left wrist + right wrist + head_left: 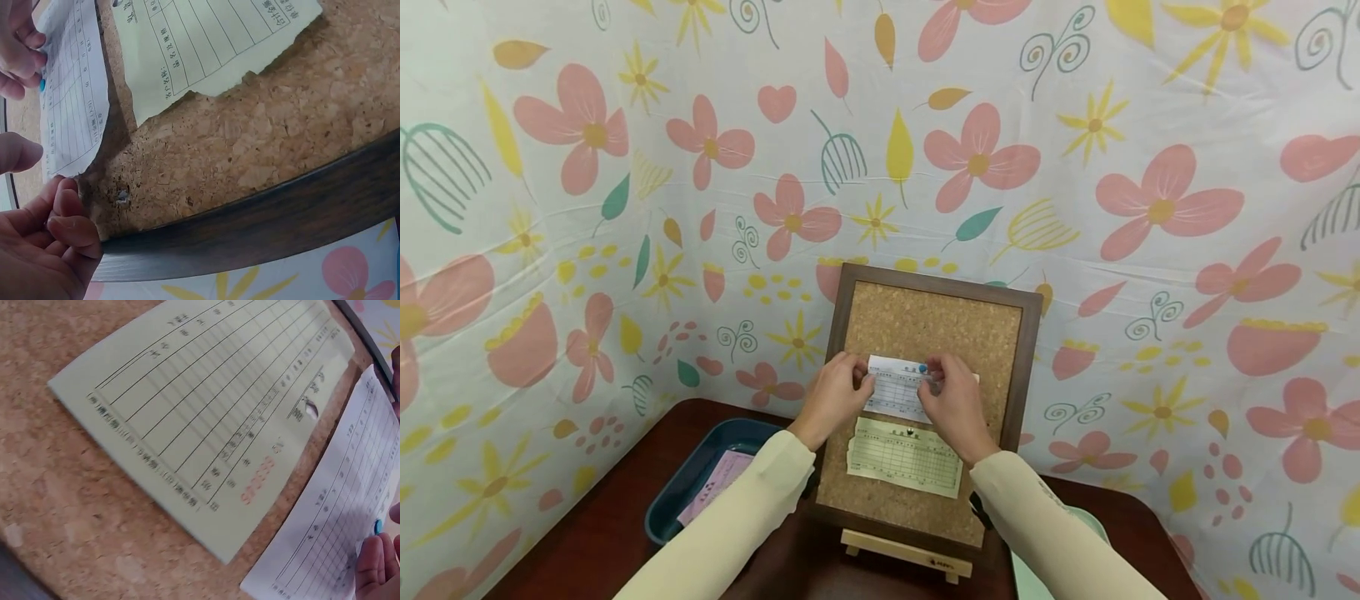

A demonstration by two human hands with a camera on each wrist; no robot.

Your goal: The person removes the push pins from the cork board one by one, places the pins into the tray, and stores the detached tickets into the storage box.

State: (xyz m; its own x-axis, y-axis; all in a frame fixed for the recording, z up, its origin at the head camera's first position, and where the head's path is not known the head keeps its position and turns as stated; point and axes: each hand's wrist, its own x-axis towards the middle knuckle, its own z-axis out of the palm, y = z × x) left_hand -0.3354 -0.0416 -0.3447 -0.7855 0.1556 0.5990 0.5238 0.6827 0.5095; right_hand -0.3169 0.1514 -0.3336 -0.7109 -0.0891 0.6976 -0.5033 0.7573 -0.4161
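Note:
A white printed slip (897, 392) lies against the corkboard (936, 321), above a torn-edged yellow-green slip (902, 458). My left hand (838, 392) is at the white slip's left edge. In the left wrist view its bent fingertips (65, 190) touch the corner, and the thumb stands apart from them. My right hand (953, 400) is at the slip's upper right, its fingertips (370, 559) close around a blue pushpin (378, 526). The pin's point is hidden. A small pin (910, 432) sits at the yellow-green slip's top.
The brown-framed board leans on a wooden easel (906, 550) on a dark red table (700, 417). At the left, a dark blue tray (662, 500) holds pink slips (722, 479). A pale green tray (1086, 521) is partly behind my right sleeve. Flowered cloth hangs behind.

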